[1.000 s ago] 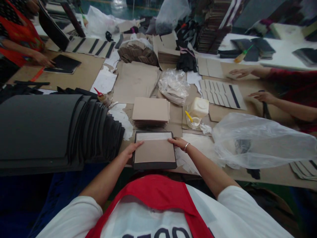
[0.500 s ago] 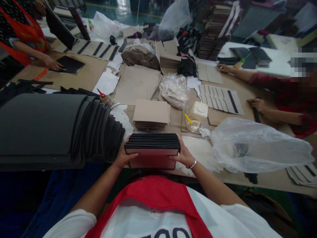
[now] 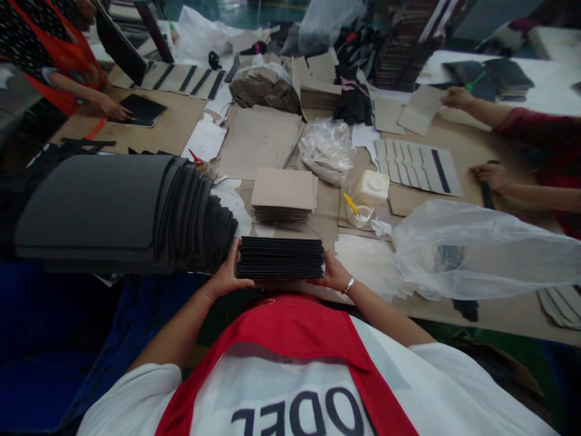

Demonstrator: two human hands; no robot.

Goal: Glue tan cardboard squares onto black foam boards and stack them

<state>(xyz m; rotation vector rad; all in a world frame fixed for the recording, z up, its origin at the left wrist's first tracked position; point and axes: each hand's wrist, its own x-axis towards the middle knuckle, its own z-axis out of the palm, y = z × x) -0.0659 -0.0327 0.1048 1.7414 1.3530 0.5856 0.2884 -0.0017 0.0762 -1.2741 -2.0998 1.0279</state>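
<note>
A stack of black-edged panels [image 3: 280, 257] stands on edge at the table's front, close to my red apron. My left hand [image 3: 229, 270] clasps its left end, thumb along the near side. The right end is gripped by my right hand [image 3: 334, 270], which has a bracelet at the wrist. Just beyond the stack lies a pile of tan boards [image 3: 284, 191]. Left of my left hand, large dark grey sheets [image 3: 100, 203] are heaped in a fanned pile.
A white glue container [image 3: 371, 188] with a yellow-handled tool stands right of the tan pile. A clear plastic bag [image 3: 490, 248] covers the right front. One co-worker's hand [image 3: 111, 107] rests by a black panel at far left; another co-worker's hand [image 3: 456, 98] holds a tan sheet.
The panel stack has tipped, so its reddish near face is out of sight and its black edges show from above. At right, the co-worker has lifted a tan sheet.
</note>
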